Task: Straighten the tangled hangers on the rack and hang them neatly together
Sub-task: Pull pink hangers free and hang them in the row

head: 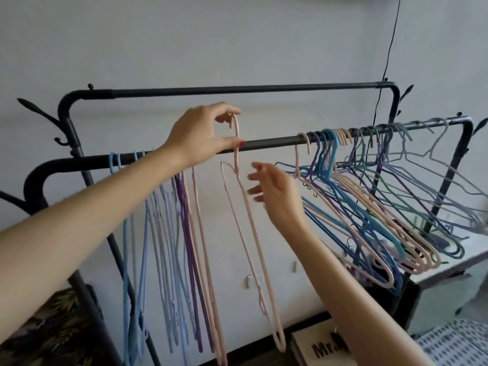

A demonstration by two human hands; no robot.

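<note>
A person stands at a black clothes rack with two rails, seen from a head camera. The left hand (203, 133) pinches the hook of a pink hanger (248, 223) between thumb and fingers, holding it just above and in front of the front rail (272, 142). The hanger hangs edge-on, its long body dangling below the rail; the hook is not yet over it. The right hand (272, 186) is spread and holds nothing, fingers loose, close beside the hanger's neck without clearly touching it.

To the left, a tidy group (169, 247) of blue, purple and pink hangers hangs straight on the rail. To the right, a tangled bunch (369, 207) leans at an angle, frames crossed.

Risks, as a judgement: the pinch on the thin hook is light, so the hanger could swing or slip and drop. If the hook comes down at an angle, it may miss the rail or catch a neighbouring hanger. The swinging lower end could snag the tidy group. Reaching next into the tangled bunch could drag several hangers off at once.
</note>
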